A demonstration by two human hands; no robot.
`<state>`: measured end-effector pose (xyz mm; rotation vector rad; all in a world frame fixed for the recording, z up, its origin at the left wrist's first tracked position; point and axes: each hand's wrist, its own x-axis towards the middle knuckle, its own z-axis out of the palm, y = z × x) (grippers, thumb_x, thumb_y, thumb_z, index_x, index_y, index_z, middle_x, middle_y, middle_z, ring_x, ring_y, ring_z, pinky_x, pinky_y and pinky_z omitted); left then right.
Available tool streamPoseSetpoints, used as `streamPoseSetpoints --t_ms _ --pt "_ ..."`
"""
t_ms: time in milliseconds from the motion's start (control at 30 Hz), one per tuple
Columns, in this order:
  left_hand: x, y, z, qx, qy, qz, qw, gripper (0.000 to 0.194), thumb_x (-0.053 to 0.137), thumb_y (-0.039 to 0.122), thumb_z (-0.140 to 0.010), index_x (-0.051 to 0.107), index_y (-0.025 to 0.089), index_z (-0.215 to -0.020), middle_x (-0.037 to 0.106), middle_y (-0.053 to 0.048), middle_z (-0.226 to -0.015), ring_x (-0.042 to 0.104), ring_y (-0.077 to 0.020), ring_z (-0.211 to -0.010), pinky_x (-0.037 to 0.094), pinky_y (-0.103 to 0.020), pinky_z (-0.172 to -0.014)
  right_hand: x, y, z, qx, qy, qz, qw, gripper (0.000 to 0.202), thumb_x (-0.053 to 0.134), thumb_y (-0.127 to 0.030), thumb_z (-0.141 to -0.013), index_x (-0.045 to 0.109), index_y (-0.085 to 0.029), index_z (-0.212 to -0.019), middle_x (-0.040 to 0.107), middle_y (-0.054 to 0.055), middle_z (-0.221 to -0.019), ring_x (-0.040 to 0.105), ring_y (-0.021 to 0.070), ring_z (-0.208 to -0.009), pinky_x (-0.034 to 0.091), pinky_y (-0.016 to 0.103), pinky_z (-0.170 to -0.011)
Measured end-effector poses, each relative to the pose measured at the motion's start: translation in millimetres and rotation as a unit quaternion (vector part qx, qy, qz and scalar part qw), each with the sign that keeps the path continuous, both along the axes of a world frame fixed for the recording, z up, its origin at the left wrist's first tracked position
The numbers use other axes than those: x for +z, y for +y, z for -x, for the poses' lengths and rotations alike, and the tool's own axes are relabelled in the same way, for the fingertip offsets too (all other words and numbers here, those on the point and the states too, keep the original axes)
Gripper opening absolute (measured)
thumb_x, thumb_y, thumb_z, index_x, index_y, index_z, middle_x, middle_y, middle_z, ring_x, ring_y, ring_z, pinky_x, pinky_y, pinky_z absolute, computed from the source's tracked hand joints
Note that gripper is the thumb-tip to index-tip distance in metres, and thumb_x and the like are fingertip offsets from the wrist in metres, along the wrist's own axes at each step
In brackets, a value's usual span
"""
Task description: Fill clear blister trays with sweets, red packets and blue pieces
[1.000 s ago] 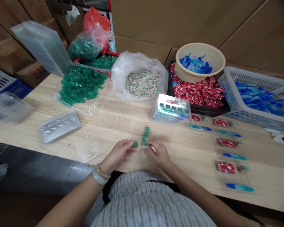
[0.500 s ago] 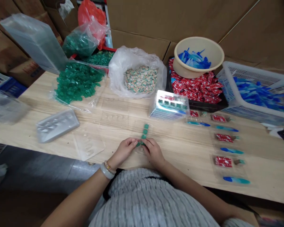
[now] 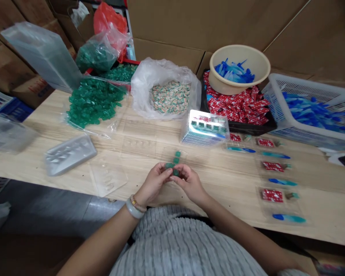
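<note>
Both hands meet over a clear plastic tray [image 3: 184,155] near the table's front edge. Small green translucent squares [image 3: 177,154] sit in a row at its far end. My left hand [image 3: 154,181] is closed, pinching a green square piece [image 3: 169,165] between thumb and fingers. Close beside it, my right hand [image 3: 192,183] pinches another green piece [image 3: 176,172], its thumb and fingertips together. The fingers hide the near part of the tray. More clear trays [image 3: 107,178] lie flat to the left, and a stack of moulded trays [image 3: 70,154] rests beyond them.
Loose green pieces [image 3: 93,101] lie on a plastic sheet. Behind the hands are a bag of small printed pieces [image 3: 139,90] and a stack of filled packs [image 3: 205,132]. A cream bowl [image 3: 228,86], red packets [image 3: 238,107] and a white basket [image 3: 304,130] stand right; filled trays [image 3: 276,207] lie nearer.
My hands have turned and lifted slightly, so the green pieces between my fingers now show more plainly. Fewer green squares show in the tray's row.
</note>
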<state>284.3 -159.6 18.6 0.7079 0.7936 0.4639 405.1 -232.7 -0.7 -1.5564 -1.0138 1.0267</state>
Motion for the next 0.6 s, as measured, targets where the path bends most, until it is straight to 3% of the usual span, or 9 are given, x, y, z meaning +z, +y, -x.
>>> streamPoseSetpoints --t_ms 133,267,433,600 --pt "-0.9 3 0 -0.041 -0.024 0.023 0.999 0.029 0.074 0.023 -0.059 0.055 0.014 -0.079 0.059 0.001 -0.076 0.057 -0.0109 -0.073 0.044 -0.023 -0.067 3.3 0 1 0.007 0.01 0.024 1.0 0.028 0.064 -0.026 -0.068 0.045 -0.02 -0.087 0.039 -0.007 -0.06 0.039 0.008 -0.054 0.034 0.02 -0.05" --pt "-2.6 3 4 -0.067 -0.066 0.098 0.991 0.023 0.071 0.02 -0.064 0.056 0.012 -0.08 0.06 -0.001 -0.076 0.057 -0.0094 -0.07 0.044 -0.02 -0.066 7.2 -1 -1 0.026 0.044 0.023 0.998 0.03 0.066 -0.029 -0.067 0.044 -0.021 -0.086 0.033 -0.009 -0.057 0.034 0.0072 -0.051 0.03 0.019 -0.047" --pt "-8.6 2 7 -0.048 -0.084 0.151 0.984 0.016 0.067 0.018 -0.069 0.057 0.012 -0.08 0.06 -0.002 -0.077 0.057 -0.0079 -0.069 0.044 -0.017 -0.064 16.2 -7 -6 0.057 -0.077 -0.039 0.995 0.019 0.057 -0.025 -0.075 0.053 -0.02 -0.093 0.042 -0.004 -0.065 0.043 0.0098 -0.06 0.038 0.023 -0.056" --pt "-9.0 -1 10 -0.095 -0.055 0.153 0.982 0.022 0.068 0.02 -0.069 0.056 0.013 -0.086 0.061 -0.004 -0.085 0.059 -0.0093 -0.073 0.045 -0.018 -0.065 22.0 -12 -9 0.082 -0.17 -0.069 0.98 0.008 0.055 -0.022 -0.077 0.055 -0.019 -0.085 0.05 0.0 -0.072 0.049 0.0113 -0.064 0.042 0.024 -0.06"
